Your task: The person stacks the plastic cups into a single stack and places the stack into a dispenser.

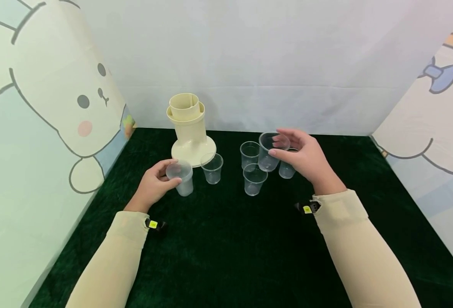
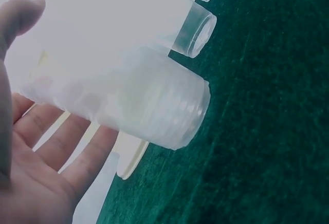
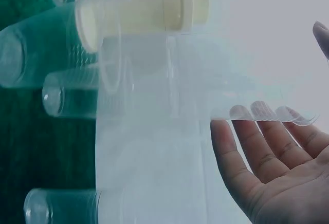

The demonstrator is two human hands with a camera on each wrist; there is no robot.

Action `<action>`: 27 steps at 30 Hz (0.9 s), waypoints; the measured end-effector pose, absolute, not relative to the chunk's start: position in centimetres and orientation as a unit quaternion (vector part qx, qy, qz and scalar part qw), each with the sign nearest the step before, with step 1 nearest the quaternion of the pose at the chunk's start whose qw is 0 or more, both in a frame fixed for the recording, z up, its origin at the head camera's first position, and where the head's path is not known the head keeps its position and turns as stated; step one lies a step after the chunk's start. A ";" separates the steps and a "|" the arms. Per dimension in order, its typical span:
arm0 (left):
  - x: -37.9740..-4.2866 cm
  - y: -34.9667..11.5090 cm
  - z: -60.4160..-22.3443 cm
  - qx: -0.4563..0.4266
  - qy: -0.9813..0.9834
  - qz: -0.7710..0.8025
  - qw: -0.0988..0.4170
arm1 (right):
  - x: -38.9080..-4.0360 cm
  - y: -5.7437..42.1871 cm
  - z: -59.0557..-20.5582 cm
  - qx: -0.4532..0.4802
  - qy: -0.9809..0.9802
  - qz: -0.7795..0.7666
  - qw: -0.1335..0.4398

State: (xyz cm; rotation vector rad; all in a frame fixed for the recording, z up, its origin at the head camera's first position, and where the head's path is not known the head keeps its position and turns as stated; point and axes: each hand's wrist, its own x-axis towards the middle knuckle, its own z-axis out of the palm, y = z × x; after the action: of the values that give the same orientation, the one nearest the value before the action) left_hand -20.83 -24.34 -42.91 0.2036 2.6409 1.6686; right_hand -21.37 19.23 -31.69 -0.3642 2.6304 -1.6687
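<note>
My left hand (image 1: 153,185) grips a nested stack of clear plastic cups (image 1: 185,182), thumb on the near side and fingers round the far side. In the left wrist view the stack (image 2: 169,100) shows its ridged lower part above the green cloth. At the right, my right hand (image 1: 302,155) holds one clear plastic cup (image 1: 268,159) between thumb and fingers, raised among other cups. Its fingers (image 3: 257,149) press the cup's side in the right wrist view. Single cups stand around it: one behind left (image 1: 248,159), one in front (image 1: 252,184), one partly hidden behind the hand (image 1: 286,172).
Another clear cup (image 1: 213,171) stands upright just right of the held stack. Behind it rises a cream plastic stand (image 1: 189,132) with a round base and tube-like top. Dark green cloth (image 1: 226,252) covers the table, with a white backdrop (image 1: 269,64) behind and printed panels at the sides.
</note>
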 end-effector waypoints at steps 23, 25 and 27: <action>-20.7 -24.5 -42.8 0.063 0.845 0.531 0.001 | -23.7 7.6 -31.8 -0.203 0.781 -0.589 0.045; -20.7 -24.5 -42.9 0.066 0.843 0.534 0.002 | -23.6 6.6 -31.9 -0.208 0.780 -0.588 0.051; -20.7 -24.4 -42.9 0.070 0.842 0.534 0.003 | -23.3 5.7 -32.1 -0.211 0.781 -0.586 0.055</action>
State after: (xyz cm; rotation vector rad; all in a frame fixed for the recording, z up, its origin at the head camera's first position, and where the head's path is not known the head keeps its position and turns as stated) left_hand -20.67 -24.39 -42.86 0.2210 2.6413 1.6757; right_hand -23.30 5.72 -32.06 -0.6406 2.3700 -1.7773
